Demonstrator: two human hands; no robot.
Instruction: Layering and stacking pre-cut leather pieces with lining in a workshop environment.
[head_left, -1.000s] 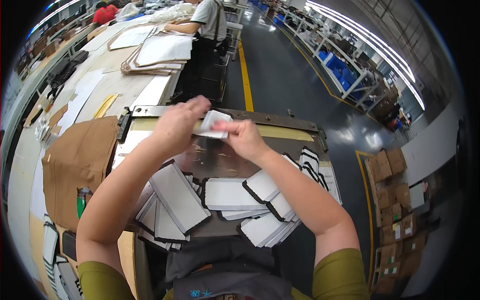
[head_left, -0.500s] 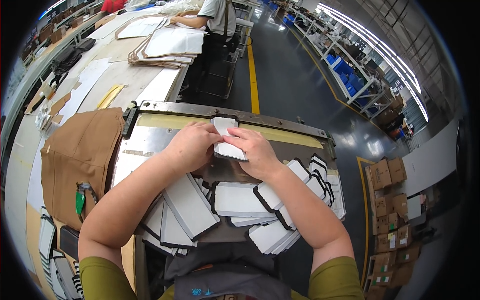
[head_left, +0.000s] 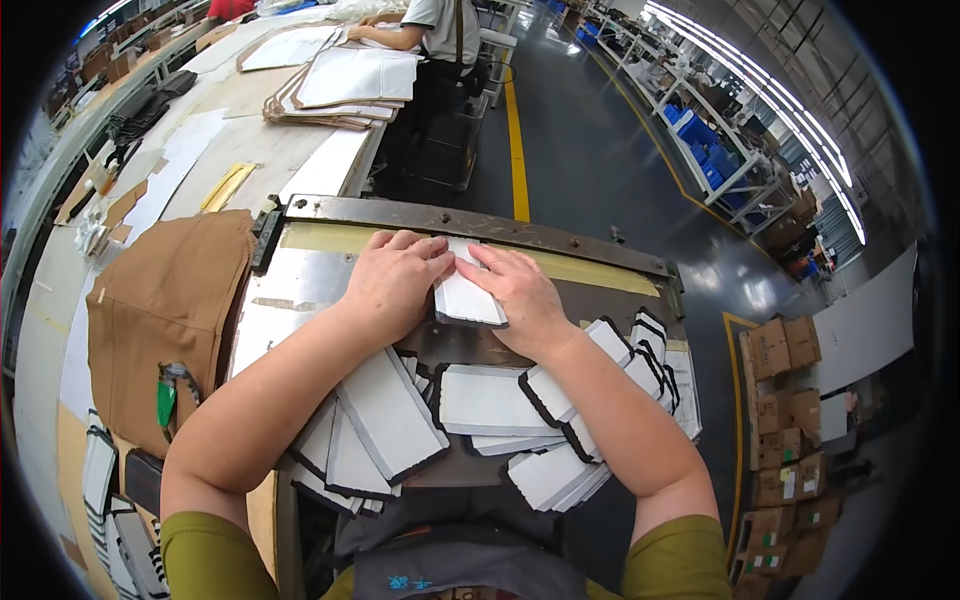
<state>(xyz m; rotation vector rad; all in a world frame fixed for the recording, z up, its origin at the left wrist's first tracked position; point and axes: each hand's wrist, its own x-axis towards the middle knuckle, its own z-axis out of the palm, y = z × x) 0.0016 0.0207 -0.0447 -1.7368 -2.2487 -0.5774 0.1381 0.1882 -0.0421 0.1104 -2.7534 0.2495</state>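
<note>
A white rectangular panel with black edging point(head_left: 467, 300) lies on the metal worktop point(head_left: 312, 275), close to its far rail. Both hands press on the panel's far part. My left hand point(head_left: 393, 282) holds the left edge, thumb and fingers bent against it. From the other side my right hand point(head_left: 522, 292) grips the right edge, its fingertips on the white face. The two hands' fingertips almost meet there. Similar panels lie overlapped nearer to me: a fanned group point(head_left: 392, 418) under my left forearm and a looser pile point(head_left: 500, 400) reaching beneath my right forearm.
Brown sewn fabric point(head_left: 165, 310) lies left of the worktop, with more black-edged panels point(head_left: 130, 545) below it. A long table point(head_left: 215, 150) holds stacked white sheets point(head_left: 358, 80), where another person point(head_left: 440, 35) stands. Cardboard boxes point(head_left: 785, 400) stand at right, beyond a yellow floor line.
My hands have slid a little toward the panel's far end, and the left fingers now lie nearer its far edge. The view has shifted slightly; the loose panels look unmoved.
</note>
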